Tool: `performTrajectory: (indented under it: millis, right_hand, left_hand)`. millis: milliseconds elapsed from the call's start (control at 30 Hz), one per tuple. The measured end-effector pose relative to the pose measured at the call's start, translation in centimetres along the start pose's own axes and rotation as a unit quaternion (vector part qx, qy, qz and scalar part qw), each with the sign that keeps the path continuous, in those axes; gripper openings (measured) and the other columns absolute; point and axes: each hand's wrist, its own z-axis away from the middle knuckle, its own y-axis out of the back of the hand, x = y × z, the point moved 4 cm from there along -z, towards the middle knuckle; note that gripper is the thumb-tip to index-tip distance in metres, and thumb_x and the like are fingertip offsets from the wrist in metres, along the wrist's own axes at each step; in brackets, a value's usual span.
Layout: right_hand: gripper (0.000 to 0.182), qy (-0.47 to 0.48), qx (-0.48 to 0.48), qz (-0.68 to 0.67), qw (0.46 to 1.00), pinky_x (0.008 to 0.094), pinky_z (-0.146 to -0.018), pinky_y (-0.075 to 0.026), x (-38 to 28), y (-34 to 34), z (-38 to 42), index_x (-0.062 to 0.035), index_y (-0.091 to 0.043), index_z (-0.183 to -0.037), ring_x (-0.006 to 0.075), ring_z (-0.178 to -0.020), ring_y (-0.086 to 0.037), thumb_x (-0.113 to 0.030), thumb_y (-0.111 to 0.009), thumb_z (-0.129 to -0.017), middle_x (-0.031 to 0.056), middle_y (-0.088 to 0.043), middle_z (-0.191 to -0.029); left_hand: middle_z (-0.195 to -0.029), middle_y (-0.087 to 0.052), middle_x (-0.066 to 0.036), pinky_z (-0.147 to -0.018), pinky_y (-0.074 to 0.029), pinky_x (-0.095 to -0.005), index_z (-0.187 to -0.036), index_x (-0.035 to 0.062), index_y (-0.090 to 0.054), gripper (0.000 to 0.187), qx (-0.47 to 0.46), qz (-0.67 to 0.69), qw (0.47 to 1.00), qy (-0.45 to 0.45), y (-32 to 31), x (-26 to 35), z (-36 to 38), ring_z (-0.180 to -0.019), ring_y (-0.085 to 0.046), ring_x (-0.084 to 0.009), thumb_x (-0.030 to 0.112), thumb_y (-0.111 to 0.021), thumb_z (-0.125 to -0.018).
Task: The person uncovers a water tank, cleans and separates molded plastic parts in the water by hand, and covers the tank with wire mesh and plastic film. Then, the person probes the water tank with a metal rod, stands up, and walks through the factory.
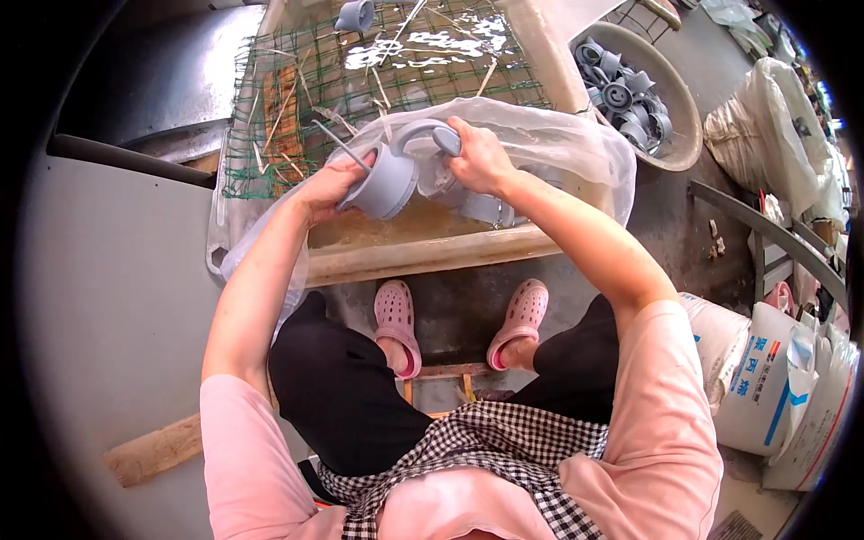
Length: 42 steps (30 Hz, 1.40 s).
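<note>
My left hand (331, 187) is closed around the round collar of a grey plastic part (387, 184). A thin grey rod sticks up beside the left thumb. The fingers of my right hand (480, 162) grip the end of a curved grey arm that arches over from the collar. Both hands are over a translucent plastic bag (513, 124), draped across the near side of a water-filled tub (432, 261). More grey plastic parts (486, 207) lie in the bag below my right hand, partly hidden by it.
Green mesh (270, 157) covers part of the tub, with a grey piece (355, 15) at its far side. To the right stands a round basin (679, 121) of grey parts. White sacks (760, 373) and a curved metal frame (765, 216) stand on the right; a metal panel (135, 297) is left.
</note>
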Motion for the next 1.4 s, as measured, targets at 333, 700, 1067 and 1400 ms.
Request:
performTrajectory:
  millis: [333, 700, 1067, 1400]
  right_hand:
    - [0.026, -0.094, 0.007, -0.287, 0.953, 0.0283, -0.058, -0.046, 3.7, 5.7, 1.3, -0.0033, -0.055, -0.094, 0.0123, -0.063, -0.055, -0.027, -0.064, -0.086, 0.0056, -0.058, -0.072]
    - [0.041, -0.141, 0.254, -0.370, 0.882, 0.0204, -0.036, -0.022, 8.6, 18.8, 6.8, -0.0105, -0.048, -0.064, 0.0043, -0.038, -0.033, -0.042, -0.061, -0.086, -0.0043, -0.042, -0.052]
    - [0.047, -0.161, 0.393, -0.543, 0.724, 0.0238, -0.043, -0.021, 15.5, 22.4, 4.6, -0.0133, -0.033, -0.062, 0.0082, -0.044, -0.026, -0.044, -0.057, -0.087, -0.0042, -0.027, -0.051]
    - [0.067, -0.310, 0.491, -0.136, 0.803, 0.0361, -0.060, -0.050, 23.9, 34.0, -0.8, 0.0112, -0.054, -0.096, 0.0217, -0.066, -0.059, -0.050, -0.068, -0.074, 0.0146, -0.061, -0.087]
  left_hand:
    - [-0.101, -0.062, 0.000, -0.073, -0.048, -0.0256, -0.115, 0.0068, -0.058, 0.032, 0.053, -0.091, 0.988, -0.109, 4.9, -0.6, 1.6, -0.085, -0.058, -0.0078, 0.031, -0.051, -0.094]
    - [-0.091, -0.062, -0.012, -0.073, -0.047, -0.0351, -0.110, 0.0045, -0.058, 0.026, 0.120, -0.495, 0.847, -0.153, 2.5, -2.8, -1.2, -0.081, -0.058, -0.0230, 0.018, -0.057, -0.088]
    - [-0.105, -0.056, -0.029, -0.082, -0.049, -0.0462, -0.124, -0.0028, -0.038, 0.055, 0.249, -0.685, 0.683, 0.039, -0.1, -6.4, -4.5, -0.097, -0.058, -0.0431, 0.029, -0.059, -0.085]
    - [-0.093, -0.061, -0.029, -0.079, -0.048, -0.0479, -0.116, -0.0029, -0.049, 0.043, 0.242, -0.663, 0.708, -0.007, 5.8, -9.0, -5.5, -0.090, -0.060, -0.0425, 0.003, -0.051, -0.073]
